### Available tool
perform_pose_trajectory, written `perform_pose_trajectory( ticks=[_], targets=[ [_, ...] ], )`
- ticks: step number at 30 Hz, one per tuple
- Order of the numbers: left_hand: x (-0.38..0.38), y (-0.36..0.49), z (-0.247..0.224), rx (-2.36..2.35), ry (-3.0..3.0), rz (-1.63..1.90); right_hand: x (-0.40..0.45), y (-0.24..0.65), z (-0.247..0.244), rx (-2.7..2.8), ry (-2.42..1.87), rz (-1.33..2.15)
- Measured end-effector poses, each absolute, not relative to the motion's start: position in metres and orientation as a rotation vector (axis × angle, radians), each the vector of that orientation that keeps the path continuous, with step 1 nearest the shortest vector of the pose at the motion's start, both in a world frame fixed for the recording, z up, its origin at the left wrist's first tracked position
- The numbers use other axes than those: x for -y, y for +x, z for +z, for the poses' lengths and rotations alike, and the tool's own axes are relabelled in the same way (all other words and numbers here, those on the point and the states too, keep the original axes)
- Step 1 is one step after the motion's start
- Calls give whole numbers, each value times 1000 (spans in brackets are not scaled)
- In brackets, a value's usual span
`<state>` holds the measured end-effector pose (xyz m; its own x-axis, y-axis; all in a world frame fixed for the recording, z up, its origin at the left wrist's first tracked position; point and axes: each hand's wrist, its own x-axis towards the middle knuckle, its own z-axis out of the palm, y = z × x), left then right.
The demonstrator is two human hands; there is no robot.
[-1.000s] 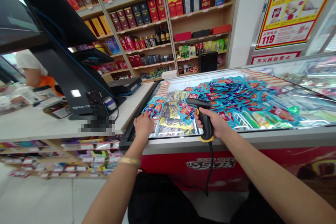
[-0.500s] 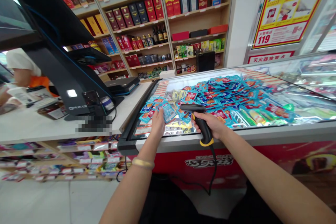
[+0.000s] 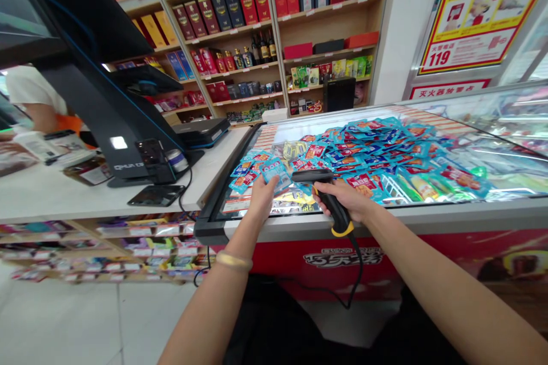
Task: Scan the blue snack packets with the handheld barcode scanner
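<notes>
My right hand (image 3: pixel 345 199) is wrapped round the handle of a black and yellow barcode scanner (image 3: pixel 331 204), its head pointing left. Between the fingers and thumb of my left hand (image 3: pixel 262 196) is a blue snack packet (image 3: pixel 276 172), its paler printed side up, just left of the scanner's head. A large heap of blue and red snack packets (image 3: pixel 368 145) lies on the glass top of the chest freezer (image 3: pixel 274 232). A smaller group of packets (image 3: pixel 246 171) lies to the left, beyond my left hand.
A counter (image 3: pixel 38 199) with a black screen stand (image 3: pixel 124 142) and a phone (image 3: pixel 156 195) adjoins the freezer at left. The scanner's cable (image 3: pixel 357 274) hangs down the freezer front. Another person (image 3: pixel 36 97) is behind the counter. Shelves of boxes (image 3: pixel 235 8) stand behind.
The view has shifted slightly. My left hand has turned a little and moved slightly right with the packet, whose near edge is lower beside the scanner. The scanner's handle tilts slightly more.
</notes>
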<state>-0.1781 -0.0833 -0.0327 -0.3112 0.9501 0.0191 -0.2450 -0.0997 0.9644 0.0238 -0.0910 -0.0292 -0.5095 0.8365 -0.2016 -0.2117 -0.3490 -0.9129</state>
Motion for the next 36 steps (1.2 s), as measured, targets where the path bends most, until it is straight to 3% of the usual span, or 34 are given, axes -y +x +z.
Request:
perform_pose_trajectory(
  ticks=[9,17,22,25,27,36],
  targets=[
    [79,-183,-40,-1225,988,1550,90,26,-27,1136,-856,1980],
    [48,-163,-27,-1595,1949,1459,76,36,-18,815,-679,1850],
    [35,-112,-14,-1731,2386,967,56,53,-6,649,-623,1737],
    [37,-89,-19,-1906,2449,530,53,57,-8,614,-657,1723],
    [39,-82,-24,-1950,2454,419,54,58,-11,619,-670,1726],
    [42,-148,-13,-2119,2456,915,61,56,-11,616,-602,1774]
  ],
)
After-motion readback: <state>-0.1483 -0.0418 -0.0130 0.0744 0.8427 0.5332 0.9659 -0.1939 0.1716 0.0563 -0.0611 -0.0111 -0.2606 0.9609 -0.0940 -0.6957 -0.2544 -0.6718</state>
